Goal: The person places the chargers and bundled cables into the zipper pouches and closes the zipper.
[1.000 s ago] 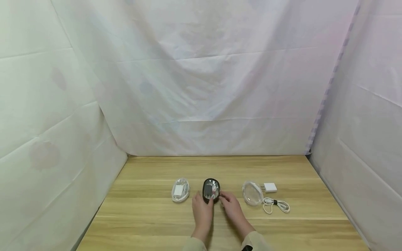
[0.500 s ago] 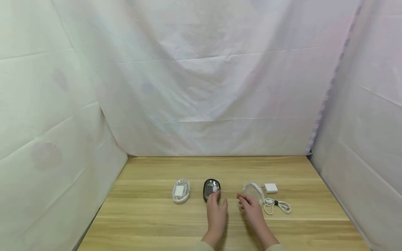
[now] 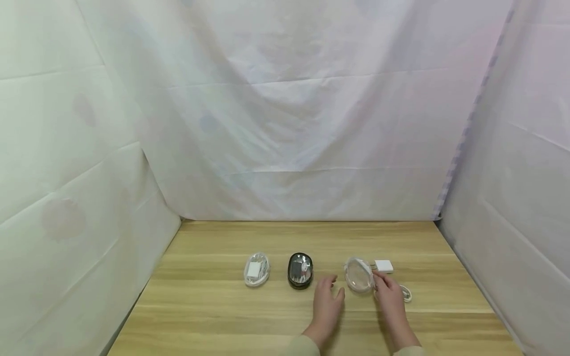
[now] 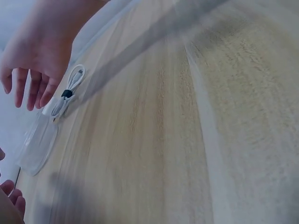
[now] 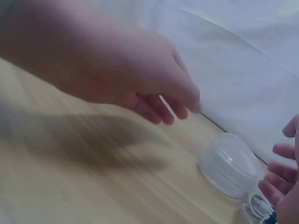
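Observation:
A clear oval plastic case (image 3: 356,277) stands on the wooden table, with a white charger plug (image 3: 384,266) behind its right side. A white cable (image 4: 70,91), coiled and bound with a black strap, lies to the right of the case. Over that cable hovers my right hand (image 3: 391,299), fingers loosely bent and holding nothing; it hides most of the coil in the head view. Its fingertips are close to the case's right edge; whether they touch it I cannot tell. Left of the case, my left hand (image 3: 327,306) is held with relaxed fingers and nothing in them.
A black-rimmed oval case (image 3: 300,271) with a dark plug inside sits left of the hands. Farther left lies a clear oval case (image 3: 256,270) containing a white plug and cable. White cloth (image 3: 285,123) hangs behind the table (image 3: 213,316) and along both sides.
Both hands have moved right. The left hand has come away from the black-rimmed case; the right hand has passed in front of the clear case to the cable. The objects stay put.

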Available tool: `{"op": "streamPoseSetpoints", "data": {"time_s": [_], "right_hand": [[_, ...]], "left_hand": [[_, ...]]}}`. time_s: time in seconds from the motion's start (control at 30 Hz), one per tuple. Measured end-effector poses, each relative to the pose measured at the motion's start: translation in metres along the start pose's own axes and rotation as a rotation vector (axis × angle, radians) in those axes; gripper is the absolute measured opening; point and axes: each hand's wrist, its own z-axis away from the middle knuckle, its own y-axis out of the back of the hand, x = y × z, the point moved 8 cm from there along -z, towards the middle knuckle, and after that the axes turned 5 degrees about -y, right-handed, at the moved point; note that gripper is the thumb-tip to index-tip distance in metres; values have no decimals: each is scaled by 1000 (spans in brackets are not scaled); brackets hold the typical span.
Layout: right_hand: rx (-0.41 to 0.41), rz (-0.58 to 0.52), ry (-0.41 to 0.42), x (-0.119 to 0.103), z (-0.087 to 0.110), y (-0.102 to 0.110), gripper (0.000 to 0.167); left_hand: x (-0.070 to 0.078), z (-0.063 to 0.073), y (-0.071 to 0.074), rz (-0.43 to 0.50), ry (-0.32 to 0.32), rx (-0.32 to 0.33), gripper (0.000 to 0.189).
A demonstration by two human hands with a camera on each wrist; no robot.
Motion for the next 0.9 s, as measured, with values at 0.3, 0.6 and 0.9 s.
{"op": "streamPoseSetpoints", "data": {"time_s": [0.3,0.6,0.9], "right_hand": [[-47,85,-10,-4,-8,-3,48],[-90,68,-29,2,-1,-9,51],[-76,-44,-39,2,5,-13,41]], "left_hand": [[10,-8,-27,-20,-26,-124,43],[15,-9,-33,-75,-73,-165,44],[4,-15,-16,-91,-86,-99,37]]}}
